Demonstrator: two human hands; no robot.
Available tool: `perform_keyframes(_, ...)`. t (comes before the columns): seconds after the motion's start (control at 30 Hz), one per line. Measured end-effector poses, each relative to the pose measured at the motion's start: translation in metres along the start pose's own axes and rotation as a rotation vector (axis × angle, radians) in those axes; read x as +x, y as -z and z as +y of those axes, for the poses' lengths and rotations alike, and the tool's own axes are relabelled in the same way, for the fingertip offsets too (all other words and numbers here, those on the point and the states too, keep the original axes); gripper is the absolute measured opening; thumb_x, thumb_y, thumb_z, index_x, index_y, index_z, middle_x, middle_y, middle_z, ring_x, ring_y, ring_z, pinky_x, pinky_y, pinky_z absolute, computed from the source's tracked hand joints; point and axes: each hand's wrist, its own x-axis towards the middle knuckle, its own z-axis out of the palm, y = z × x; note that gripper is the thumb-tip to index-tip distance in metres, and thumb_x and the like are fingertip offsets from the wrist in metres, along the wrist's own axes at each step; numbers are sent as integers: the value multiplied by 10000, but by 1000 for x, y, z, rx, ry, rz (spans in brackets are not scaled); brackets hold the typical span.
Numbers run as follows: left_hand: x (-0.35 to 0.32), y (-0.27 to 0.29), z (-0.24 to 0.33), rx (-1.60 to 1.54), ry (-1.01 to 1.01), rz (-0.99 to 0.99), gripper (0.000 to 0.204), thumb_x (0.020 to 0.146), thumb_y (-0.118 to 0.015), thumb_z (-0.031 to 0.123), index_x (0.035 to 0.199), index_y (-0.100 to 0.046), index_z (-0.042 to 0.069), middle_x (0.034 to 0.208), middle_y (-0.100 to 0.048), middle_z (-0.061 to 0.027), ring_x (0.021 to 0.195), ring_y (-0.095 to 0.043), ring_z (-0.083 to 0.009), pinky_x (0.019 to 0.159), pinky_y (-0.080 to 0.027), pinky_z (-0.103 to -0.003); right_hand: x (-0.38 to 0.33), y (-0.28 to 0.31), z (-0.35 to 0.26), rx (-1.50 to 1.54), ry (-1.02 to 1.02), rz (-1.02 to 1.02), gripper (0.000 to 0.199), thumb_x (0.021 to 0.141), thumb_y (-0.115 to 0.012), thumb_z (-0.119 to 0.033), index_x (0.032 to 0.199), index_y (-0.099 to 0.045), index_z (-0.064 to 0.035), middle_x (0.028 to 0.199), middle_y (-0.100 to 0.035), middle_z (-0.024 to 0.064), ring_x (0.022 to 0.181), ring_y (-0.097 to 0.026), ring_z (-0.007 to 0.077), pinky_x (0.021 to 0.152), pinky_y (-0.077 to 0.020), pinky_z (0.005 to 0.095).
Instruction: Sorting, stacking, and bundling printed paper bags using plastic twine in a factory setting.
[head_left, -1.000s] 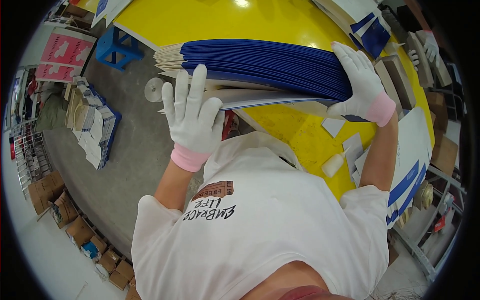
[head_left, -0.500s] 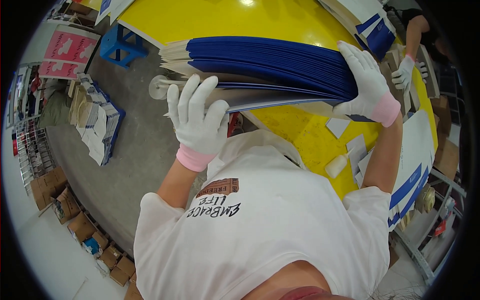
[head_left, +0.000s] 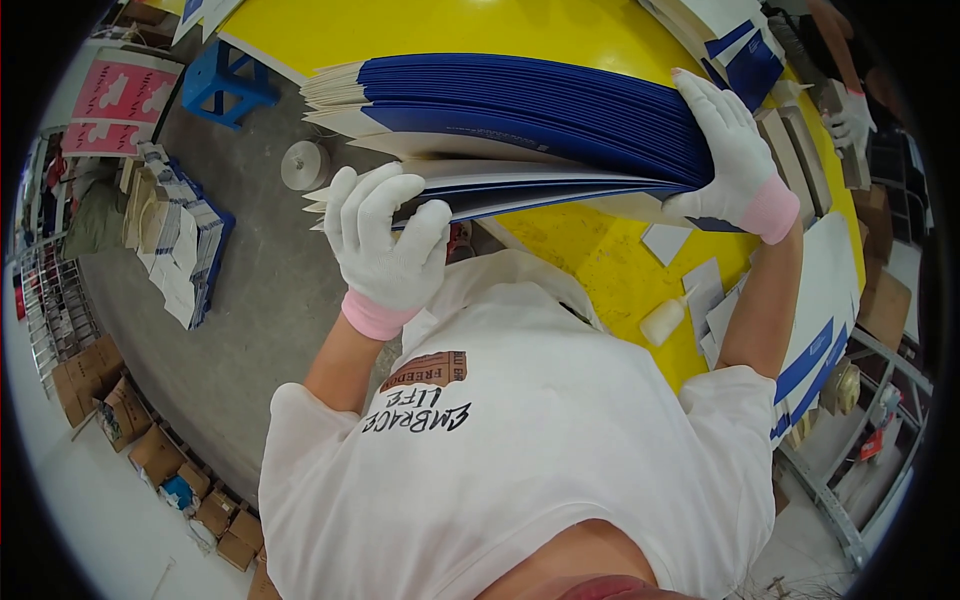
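Hands — clasping blue sheet stack

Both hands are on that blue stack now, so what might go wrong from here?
1. The blue stack overhangs the yellow table edge on the left hand side; sheets may slide to the floor.
2. The stack gapes, so sheets may splay out of line.
3. The right hand grips only the end; it may slip.

Thick stack of blue-and-white flat cardboard sheets, fanned, over yellow table
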Motion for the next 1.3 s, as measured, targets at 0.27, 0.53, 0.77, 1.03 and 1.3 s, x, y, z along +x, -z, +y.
perform_keyframes(0.27,2,-6,-3,-35,1,78,262,574,-633,59,805,-546,147,874,-542,-18,815,-524,-223,819,-380,-359,3,2,2,10,24,8,1089,458,-767,-531,1348,-314,-95,1307,-404,143,1213,-364,316,1047,-285,390)
perform_keyframes(0.53,4,-3,-7,-164,112,17,226,628,-619,59,834,-566,136,880,-547,-4,799,-529,-183,761,-356,-333,4,3,1,2,44,27,1057,455,-770,-463,1335,-333,-74,1298,-411,141,1198,-375,318,1030,-300,383)
perform_keyframes(0.77,32,11,-8,46,-15,-172,122,652,-590,80,765,-552,106,1169,-556,-70,1073,-489,-270,956,-291,-430,4,3,0,21,20,19,1050,444,-766,-451,1331,-344,-82,1293,-421,133,1197,-381,303,1044,-282,377)
perform_keyframes(1.03,26,5,-7,78,-19,-209,139,628,-612,74,738,-534,108,1206,-549,-59,1146,-458,-267,1023,-223,-465,3,2,1,30,9,26,1045,455,-762,-465,1334,-340,-88,1294,-419,134,1196,-378,313,1053,-267,385)
perform_keyframes(1.3,18,8,-4,69,-3,-160,208,582,-665,68,760,-572,122,1152,-576,-61,1101,-489,-257,1018,-246,-437,4,2,3,21,17,26,1031,481,-758,-462,1343,-326,-98,1304,-404,144,1220,-353,319,1061,-255,385)
